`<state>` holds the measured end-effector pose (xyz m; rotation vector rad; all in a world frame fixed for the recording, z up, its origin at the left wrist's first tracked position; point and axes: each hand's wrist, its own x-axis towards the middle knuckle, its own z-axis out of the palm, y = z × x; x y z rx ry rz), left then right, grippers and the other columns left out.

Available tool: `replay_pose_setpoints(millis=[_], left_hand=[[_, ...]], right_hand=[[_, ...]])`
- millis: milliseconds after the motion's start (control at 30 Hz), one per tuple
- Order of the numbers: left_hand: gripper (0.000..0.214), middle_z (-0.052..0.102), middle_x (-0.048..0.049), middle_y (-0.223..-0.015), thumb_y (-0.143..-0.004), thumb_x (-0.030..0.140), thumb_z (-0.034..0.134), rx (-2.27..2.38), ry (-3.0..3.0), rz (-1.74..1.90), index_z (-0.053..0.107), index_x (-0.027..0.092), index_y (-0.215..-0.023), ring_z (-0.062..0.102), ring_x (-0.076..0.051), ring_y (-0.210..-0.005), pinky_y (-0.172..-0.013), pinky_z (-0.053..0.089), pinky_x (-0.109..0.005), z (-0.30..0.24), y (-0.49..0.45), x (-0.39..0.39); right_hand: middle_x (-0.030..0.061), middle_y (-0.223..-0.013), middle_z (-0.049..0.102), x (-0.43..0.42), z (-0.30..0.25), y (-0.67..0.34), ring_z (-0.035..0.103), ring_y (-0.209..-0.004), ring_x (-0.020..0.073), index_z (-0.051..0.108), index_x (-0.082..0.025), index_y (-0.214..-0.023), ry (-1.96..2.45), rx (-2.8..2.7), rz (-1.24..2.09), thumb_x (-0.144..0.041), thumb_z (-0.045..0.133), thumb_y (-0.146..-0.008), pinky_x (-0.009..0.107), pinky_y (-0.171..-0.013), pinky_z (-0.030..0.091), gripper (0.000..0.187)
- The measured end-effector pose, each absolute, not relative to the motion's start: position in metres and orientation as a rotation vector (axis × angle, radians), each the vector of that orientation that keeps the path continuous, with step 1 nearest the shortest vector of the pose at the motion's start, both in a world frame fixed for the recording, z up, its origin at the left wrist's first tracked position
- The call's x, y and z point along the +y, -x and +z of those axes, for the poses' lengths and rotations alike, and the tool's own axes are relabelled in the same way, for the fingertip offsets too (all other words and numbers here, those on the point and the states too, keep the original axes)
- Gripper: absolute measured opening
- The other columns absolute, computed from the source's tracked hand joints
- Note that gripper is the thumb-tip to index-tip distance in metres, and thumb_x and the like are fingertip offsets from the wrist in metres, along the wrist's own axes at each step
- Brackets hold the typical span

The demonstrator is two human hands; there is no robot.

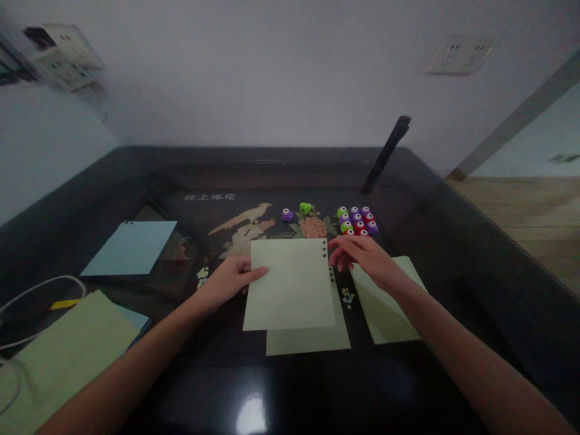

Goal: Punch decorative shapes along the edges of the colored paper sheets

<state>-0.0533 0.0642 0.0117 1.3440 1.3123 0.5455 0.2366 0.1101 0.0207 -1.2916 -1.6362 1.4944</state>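
My left hand (pixel 235 275) grips the left edge of a pale green sheet of paper (pixel 290 290), thumb on top and fingers behind. Small dark star-like marks or holes run down the sheet's upper right corner. Beneath it, partly covered, lies a second pale sheet (pixel 308 342) with similar marks at its right edge. Close to the top sheet's upper right corner, my right hand (pixel 356 257) has loosely bent fingers apart, with nothing visible in them. I cannot tell whether its fingertips touch the paper.
Small purple, green and red blocks with white round tops (pixel 357 221) stand grouped behind my right hand; a purple one (pixel 287 215) and a green one (pixel 305 208) sit apart. Green paper (pixel 385 302), blue paper (pixel 131 248), more green paper (pixel 67 356) and a white cable (pixel 45 281) lie around.
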Motion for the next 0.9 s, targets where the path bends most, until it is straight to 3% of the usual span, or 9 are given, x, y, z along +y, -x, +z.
replay_pose_setpoints(millis=[233, 433, 667, 900], left_hand=[[0.031, 0.068, -0.0027, -0.066, -0.074, 0.043, 0.065, 1.332, -1.377, 0.488, 0.068, 0.013, -0.082, 0.059, -0.017, -0.059, -0.05, 0.042, -0.024, 0.02, 0.057, 0.068], [0.032, 0.068, -0.0019, -0.071, -0.073, 0.043, 0.066, 1.273, -1.412, 0.38, 0.067, 0.015, -0.087, 0.057, -0.015, -0.057, -0.048, 0.041, -0.021, 0.028, 0.073, 0.073], [0.031, 0.067, -0.0016, -0.07, -0.073, 0.043, 0.067, 1.331, -1.481, 0.338, 0.064, 0.014, -0.084, 0.056, -0.013, -0.055, -0.047, 0.041, -0.021, 0.033, 0.095, 0.081], [0.035, 0.069, -0.005, -0.078, -0.076, 0.043, 0.064, 1.305, -1.496, 0.29, 0.062, 0.012, -0.091, 0.059, -0.014, -0.061, -0.05, 0.043, -0.021, 0.032, 0.099, 0.082]], right_hand=[[0.0071, -0.079, 0.07, 0.137, 0.015, -0.227, 0.06, -0.059, 0.0135, 0.065, -0.015, -0.09, 1.317, -1.942, 1.117, -0.033, 0.048, -0.088, 0.025, -0.049, 0.042, 0.025], [0.009, -0.09, 0.071, 0.187, 0.006, -0.186, 0.065, -0.078, 0.0179, 0.067, -0.014, -0.094, 1.408, -2.092, 0.827, -0.021, 0.056, -0.084, 0.03, -0.071, 0.048, 0.017], [0.014, -0.101, 0.067, 0.211, -0.012, -0.141, 0.061, -0.097, 0.0283, 0.063, -0.017, -0.106, 1.561, -2.203, 0.591, -0.034, 0.066, -0.079, 0.039, -0.081, 0.045, 0.032], [0.0152, -0.106, 0.063, 0.211, -0.019, -0.131, 0.059, -0.101, 0.0302, 0.065, -0.017, -0.099, 1.585, -2.192, 0.529, -0.034, 0.066, -0.08, 0.04, -0.083, 0.044, 0.025]])
